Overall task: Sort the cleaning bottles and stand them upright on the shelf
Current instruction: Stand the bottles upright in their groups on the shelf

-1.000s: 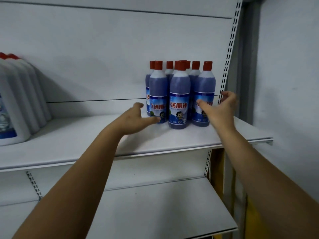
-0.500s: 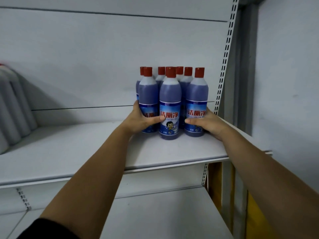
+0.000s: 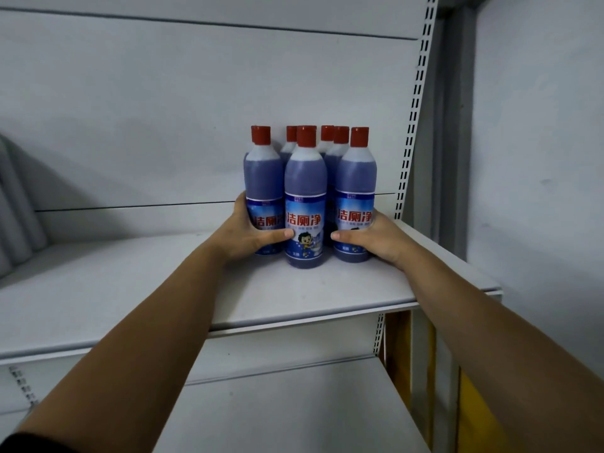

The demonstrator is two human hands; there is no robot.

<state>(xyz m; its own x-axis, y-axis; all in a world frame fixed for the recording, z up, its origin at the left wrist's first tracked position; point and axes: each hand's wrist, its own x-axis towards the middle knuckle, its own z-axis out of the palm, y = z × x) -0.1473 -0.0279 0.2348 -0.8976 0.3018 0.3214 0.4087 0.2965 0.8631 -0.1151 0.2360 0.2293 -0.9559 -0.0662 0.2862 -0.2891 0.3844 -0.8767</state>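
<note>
The shelf (image 3: 130, 289) is a flat, matte white panel with a slotted metal upright (image 3: 415, 109) at its right end. The cleaning bottles (image 3: 305, 204), smooth blue cylinders with red caps, stand upright in a cluster at the shelf's right rear. The left hand (image 3: 242, 237) and right hand (image 3: 376, 240) grasp the cluster's sides; the blurred pale shapes (image 3: 16, 204) at the shelf's left end may be jugs.

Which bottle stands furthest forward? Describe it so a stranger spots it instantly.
On the upper white shelf, near the slotted upright on the right, the left hand and right hand clasp a cluster of blue bottles. The middle front bottle stands between the thumbs, the only one whose cartoon boy shows.
</note>
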